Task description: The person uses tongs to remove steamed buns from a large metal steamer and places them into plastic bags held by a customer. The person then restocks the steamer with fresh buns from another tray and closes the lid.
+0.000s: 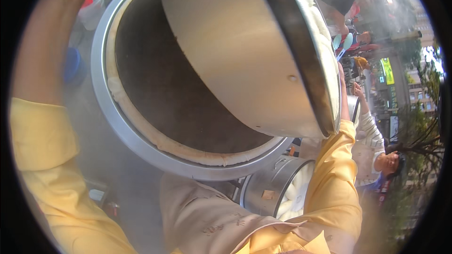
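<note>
A large round metal steamer tier (233, 42) hangs tilted above a steamer base, with white buns (321, 28) showing past its dark rim. Below it lies the base's dark round opening (159, 88), ringed by a pale cloth seal (141, 132) and a wide metal rim (116, 127). My left forearm runs up the left side, its hand beyond the top of the picture. On the right, my other forearm passes behind the tier, which largely hides that hand. Tongs with pale green tips (342, 46) show near there; whether I hold them is unclear.
A second steamer tier with white buns (279, 188) stands low right, close to my apron. Plastic tubs (93, 7) and a blue round object (71, 64) are at left. A person in pale clothing (370, 151) is at right; another person's arm (340, 21) shows above. Steam drifts about.
</note>
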### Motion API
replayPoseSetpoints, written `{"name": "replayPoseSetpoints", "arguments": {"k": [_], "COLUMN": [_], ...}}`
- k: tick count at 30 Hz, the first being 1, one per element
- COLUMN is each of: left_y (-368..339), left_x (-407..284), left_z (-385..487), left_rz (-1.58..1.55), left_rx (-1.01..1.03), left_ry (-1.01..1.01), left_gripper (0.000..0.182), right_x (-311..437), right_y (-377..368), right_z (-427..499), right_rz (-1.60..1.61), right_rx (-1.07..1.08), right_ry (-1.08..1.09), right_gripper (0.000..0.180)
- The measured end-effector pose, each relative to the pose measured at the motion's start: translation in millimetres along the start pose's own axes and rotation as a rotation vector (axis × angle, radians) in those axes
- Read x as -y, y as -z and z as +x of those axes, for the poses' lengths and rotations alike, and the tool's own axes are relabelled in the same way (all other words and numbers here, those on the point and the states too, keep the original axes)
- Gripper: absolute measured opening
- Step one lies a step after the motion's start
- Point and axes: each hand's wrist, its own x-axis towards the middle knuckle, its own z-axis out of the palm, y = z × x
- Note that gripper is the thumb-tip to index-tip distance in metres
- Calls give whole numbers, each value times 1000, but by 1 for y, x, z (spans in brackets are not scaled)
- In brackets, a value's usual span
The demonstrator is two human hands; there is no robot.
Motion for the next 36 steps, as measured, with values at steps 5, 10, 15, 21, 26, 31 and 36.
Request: {"name": "replayPoseSetpoints", "arguments": {"k": [5, 10, 15, 21, 26, 31, 36], "left_y": [1, 4, 3, -1, -11, -20, -23], "left_x": [26, 19, 19, 27, 26, 26, 27], "left_z": [7, -17, -23, -19, -22, -18, -15], "left_rz": [-39, -105, -147, -178, -136, -161, -106], "left_rx": [-40, -24, -166, -118, -166, -219, -292], "left_ry": [40, 94, 168, 160, 178, 149, 135], "left_gripper": [37, 35, 34, 31, 32, 30, 32], "right_x": [-21, -27, -25, -29, -35, -34, -32], "right_y": [2, -8, -13, -12, -18, -20, -19], "right_z": [-4, -12, -22, -20, -21, -27, -26], "right_rz": [51, 84, 281, 171, 313, 371, 405], "right_rx": [41, 97, 139, 143, 152, 197, 252], "right_ry": [-6, 22, -83, -48, -72, -147, -151], "right_gripper": [17, 17, 11, 9, 6, 10, 11]}}
